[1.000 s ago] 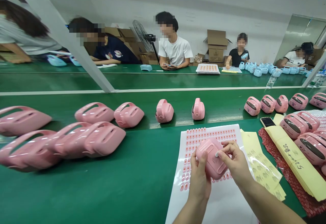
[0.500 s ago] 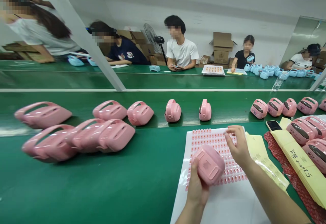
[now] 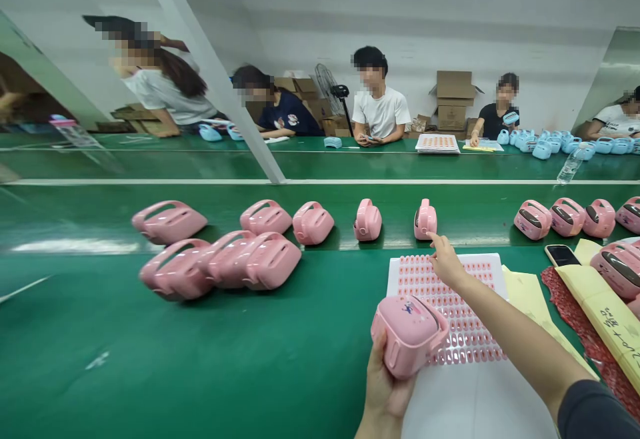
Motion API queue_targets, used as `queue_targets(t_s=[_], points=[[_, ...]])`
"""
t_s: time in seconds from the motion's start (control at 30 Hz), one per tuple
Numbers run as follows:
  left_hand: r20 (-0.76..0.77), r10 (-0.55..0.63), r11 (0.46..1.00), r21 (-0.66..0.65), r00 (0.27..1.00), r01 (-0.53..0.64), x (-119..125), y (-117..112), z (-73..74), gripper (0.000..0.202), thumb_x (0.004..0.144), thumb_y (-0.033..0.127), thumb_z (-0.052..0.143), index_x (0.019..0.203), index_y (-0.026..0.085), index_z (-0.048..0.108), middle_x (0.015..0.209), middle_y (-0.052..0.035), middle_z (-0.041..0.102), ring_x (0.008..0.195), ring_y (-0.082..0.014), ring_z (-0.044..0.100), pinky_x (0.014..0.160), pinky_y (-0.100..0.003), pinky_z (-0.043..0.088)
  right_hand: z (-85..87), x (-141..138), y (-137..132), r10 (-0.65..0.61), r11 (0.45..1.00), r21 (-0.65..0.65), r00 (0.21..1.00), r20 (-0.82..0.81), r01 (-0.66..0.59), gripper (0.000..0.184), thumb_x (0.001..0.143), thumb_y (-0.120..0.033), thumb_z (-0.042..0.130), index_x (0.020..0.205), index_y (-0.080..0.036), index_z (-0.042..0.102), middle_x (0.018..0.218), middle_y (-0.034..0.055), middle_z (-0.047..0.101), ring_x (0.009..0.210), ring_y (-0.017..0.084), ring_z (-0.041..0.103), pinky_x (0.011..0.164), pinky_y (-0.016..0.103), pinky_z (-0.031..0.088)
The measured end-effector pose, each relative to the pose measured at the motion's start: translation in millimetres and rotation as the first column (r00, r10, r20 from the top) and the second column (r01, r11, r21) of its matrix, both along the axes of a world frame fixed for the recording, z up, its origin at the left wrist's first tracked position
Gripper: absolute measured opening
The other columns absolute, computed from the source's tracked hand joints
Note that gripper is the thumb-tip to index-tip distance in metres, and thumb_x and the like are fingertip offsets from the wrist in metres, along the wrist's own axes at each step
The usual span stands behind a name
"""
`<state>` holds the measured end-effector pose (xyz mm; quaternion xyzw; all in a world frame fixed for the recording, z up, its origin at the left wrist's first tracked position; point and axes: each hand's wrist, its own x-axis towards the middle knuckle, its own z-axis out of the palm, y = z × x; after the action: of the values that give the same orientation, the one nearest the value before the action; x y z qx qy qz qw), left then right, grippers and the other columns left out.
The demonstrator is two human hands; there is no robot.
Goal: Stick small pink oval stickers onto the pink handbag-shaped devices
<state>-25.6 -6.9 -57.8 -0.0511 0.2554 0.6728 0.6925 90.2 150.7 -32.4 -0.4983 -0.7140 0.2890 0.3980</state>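
One glossy pink rounded plastic case with a loop handle (image 3: 406,334) sits in your left hand (image 3: 387,386), your thumb against its side and palm beneath, above the left edge of a white sheet (image 3: 465,399) dotted with small pink oval stickers (image 3: 463,324). Your right hand (image 3: 447,262) is over the sheet's far edge, near an upright pink handled case (image 3: 426,218) on the green tabletop (image 3: 320,359); whether that hand pinches anything, I cannot tell.

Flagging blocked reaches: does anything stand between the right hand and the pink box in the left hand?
Nothing visible does. The right hand is near the far edge of the sticker sheet, which lies on the table, lower than the pink box in the left hand.
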Motion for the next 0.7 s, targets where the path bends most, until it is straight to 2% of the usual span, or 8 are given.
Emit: queue_targets(t_s=[0.07,0.1,0.17,0.2,0.23,0.3,0.5,0.7], points=[[0.020,0.058,0.998,-0.032,0.998,-0.058,4,7,11.6,0.036,0.080,0.026,0.055,0.116,0.024,0.057,0.089,-0.0072,0.073,0.082,-0.0262,0.067,0.070,-0.039,0.053,6.9,-2,-25,-0.014,0.999,-0.031,0.982,-0.191,0.008,0.051,0.071,-0.006,0.053,0.119,-0.021,0.042,0.094,0.0029,0.054,0.071,0.013,0.058,0.076,0.034,0.047],[0.022,0.083,0.995,-0.054,0.996,-0.081,6,11,17.0,0.037,0.081,0.031,0.054,0.117,0.024,0.056,0.089,-0.0076,0.073,0.081,-0.0267,0.067,0.068,-0.040,0.054,10.1,-3,-41,-0.028,0.998,-0.059,0.940,-0.339,0.009,0.050,0.073,-0.012,0.057,0.119,-0.022,0.041,0.093,0.0017,0.054,0.068,0.012,0.058,0.072,0.032,0.049],[0.035,0.124,0.990,-0.078,0.992,-0.121,10,17,25.3,0.040,0.082,0.038,0.051,0.119,0.022,0.054,0.086,-0.0085,0.072,0.077,-0.0263,0.067,0.064,-0.038,0.053,14.9,-6,-74,-0.063,0.993,-0.120,0.761,-0.646,-0.019,0.049,0.070,-0.021,0.064,0.114,-0.024,0.042,0.088,-0.0007,0.054,0.064,0.011,0.057,0.067,0.028,0.051],[0.052,0.138,0.988,-0.075,0.989,-0.134,12,20,28.1,0.042,0.082,0.041,0.049,0.119,0.021,0.054,0.085,-0.0090,0.071,0.077,-0.0259,0.067,0.065,-0.037,0.053,16.3,-8,-89,-0.089,0.990,-0.140,0.670,-0.737,-0.023,0.049,0.069,-0.023,0.067,0.112,-0.025,0.043,0.087,-0.0015,0.055,0.064,0.010,0.057,0.067,0.028,0.051],[0.071,0.146,0.988,-0.061,0.987,-0.142,14,22,30.1,0.043,0.082,0.043,0.047,0.118,0.020,0.054,0.085,-0.0096,0.071,0.077,-0.0256,0.067,0.066,-0.037,0.053,17.0,-9,-103,-0.114,0.987,-0.158,0.599,-0.793,-0.022,0.049,0.068,-0.024,0.069,0.110,-0.025,0.043,0.086,-0.0021,0.055,0.064,0.010,0.057,0.068,0.028,0.052],[0.098,0.162,0.987,-0.024,0.982,-0.161,19,25,32.4,0.045,0.082,0.045,0.045,0.116,0.019,0.055,0.088,-0.0104,0.070,0.080,-0.0250,0.066,0.069,-0.035,0.053,16.8,-9,-121,-0.147,0.981,-0.191,0.521,-0.841,-0.031,0.050,0.066,-0.024,0.072,0.107,-0.026,0.044,0.084,-0.0028,0.056,0.064,0.010,0.059,0.070,0.029,0.053],[0.136,0.188,0.982,-0.032,0.973,-0.185,31,25,37.7,0.046,0.080,0.048,0.046,0.112,0.017,0.057,0.090,-0.0105,0.069,0.077,-0.0225,0.065,0.065,-0.030,0.052,16.1,-7,-125,-0.159,0.974,-0.218,0.499,-0.852,-0.062,0.053,0.063,-0.021,0.074,0.106,-0.025,0.043,0.082,-0.0033,0.057,0.061,0.010,0.060,0.070,0.030,0.055],[0.171,0.193,0.981,-0.036,0.966,-0.190,35,23,38.9,0.046,0.079,0.046,0.048,0.113,0.016,0.055,0.088,-0.0102,0.069,0.076,-0.0217,0.066,0.064,-0.028,0.052,23.8,-11,-129,-0.177,0.978,-0.210,0.543,-0.821,0.001,0.050,0.063,-0.023,0.073,0.104,-0.025,0.044,0.079,-0.0044,0.055,0.058,0.009,0.057,0.064,0.027,0.055]])
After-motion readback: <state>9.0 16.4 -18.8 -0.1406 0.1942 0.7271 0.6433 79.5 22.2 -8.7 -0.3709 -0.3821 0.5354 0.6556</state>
